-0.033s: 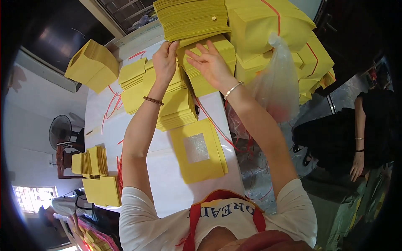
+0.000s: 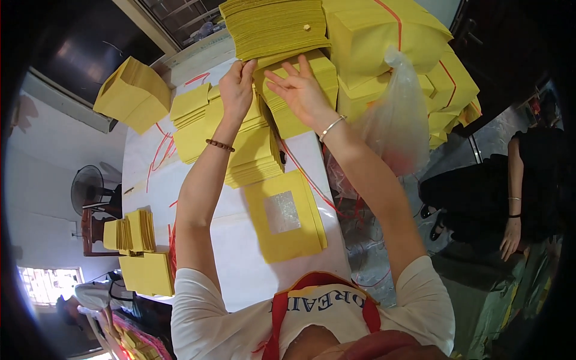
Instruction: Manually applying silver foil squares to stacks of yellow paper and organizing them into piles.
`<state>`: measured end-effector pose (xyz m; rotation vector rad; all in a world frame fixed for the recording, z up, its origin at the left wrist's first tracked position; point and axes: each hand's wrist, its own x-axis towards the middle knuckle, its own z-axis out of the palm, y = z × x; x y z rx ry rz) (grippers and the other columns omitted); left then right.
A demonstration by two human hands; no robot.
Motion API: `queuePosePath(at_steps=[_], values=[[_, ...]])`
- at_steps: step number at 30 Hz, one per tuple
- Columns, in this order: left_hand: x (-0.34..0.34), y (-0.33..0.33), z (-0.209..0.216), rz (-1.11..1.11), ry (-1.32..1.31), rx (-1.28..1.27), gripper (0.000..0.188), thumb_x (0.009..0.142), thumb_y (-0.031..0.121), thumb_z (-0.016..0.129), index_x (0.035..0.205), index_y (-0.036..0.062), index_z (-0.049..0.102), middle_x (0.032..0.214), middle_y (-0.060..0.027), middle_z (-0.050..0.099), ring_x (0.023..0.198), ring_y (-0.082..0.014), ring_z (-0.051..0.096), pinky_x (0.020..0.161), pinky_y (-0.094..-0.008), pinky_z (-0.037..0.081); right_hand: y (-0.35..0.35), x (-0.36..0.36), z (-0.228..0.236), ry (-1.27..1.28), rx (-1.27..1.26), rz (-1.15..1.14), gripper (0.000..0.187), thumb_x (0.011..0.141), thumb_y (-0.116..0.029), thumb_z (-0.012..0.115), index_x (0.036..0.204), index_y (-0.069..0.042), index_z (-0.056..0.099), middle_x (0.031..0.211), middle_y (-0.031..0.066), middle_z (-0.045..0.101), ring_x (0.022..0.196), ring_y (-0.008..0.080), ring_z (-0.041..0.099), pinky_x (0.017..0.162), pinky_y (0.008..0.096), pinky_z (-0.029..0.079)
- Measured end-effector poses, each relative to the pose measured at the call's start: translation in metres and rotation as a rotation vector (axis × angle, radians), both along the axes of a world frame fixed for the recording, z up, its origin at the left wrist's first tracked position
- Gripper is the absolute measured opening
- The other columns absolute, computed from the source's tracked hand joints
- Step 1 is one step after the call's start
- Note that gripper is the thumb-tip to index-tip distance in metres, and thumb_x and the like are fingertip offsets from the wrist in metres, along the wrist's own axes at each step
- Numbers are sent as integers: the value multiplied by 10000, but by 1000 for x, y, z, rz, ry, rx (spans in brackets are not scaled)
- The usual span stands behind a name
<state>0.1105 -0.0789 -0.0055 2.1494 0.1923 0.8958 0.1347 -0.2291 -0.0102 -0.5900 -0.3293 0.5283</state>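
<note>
Across the table (image 2: 234,243), left grip (image 2: 236,89) pinching at a yellow stack (image 2: 273,30), long edges running left-to-right, right grip (image 2: 302,95) spread.

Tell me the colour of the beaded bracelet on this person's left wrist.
Dark brown; the beaded bracelet shows best in the head view.

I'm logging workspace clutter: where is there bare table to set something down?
Bare tabletop lies between the left arm and windowed yellow sheet, and from that sheet down to the white shirt. Crowded: far end, yellow stacks near left hand and right hand.
</note>
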Motion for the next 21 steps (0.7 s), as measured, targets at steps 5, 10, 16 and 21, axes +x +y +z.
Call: queuePosePath(at_steps=[5,10,16,21], values=[[-8,-1,-9,-38,17,-34,301,881,280,558,807,-10,586,628,-14,529,594,-73,469,540,-232,385,8,0,2,9,-46,-51,885,756,87,459,1400,-153,-99,1422,194,64,1205,310,371,957,356,371],[-14,-2,-13,-55,9,-49,321,877,300,554,806,-10,593,599,-72,561,558,-101,476,523,-261,390,10,7,-8,-64,-35,-46,766,738,87,465,1365,-116,77,1343,154,209,1174,290,373,947,350,358],[-27,-1,-19,-156,76,9,358,788,269,667,1039,28,585,708,-54,566,594,-117,486,557,-257,411,-4,22,0,-2,77,34,511,755,26,507,1225,-34,316,1134,189,415,1174,320,404,982,399,355],[-25,4,-20,-153,-11,217,475,726,252,713,1126,55,551,886,-98,594,724,-180,554,633,-286,463,-24,45,20,124,-112,107,194,828,-47,472,963,91,489,1058,215,520,1107,349,478,982,438,396]])
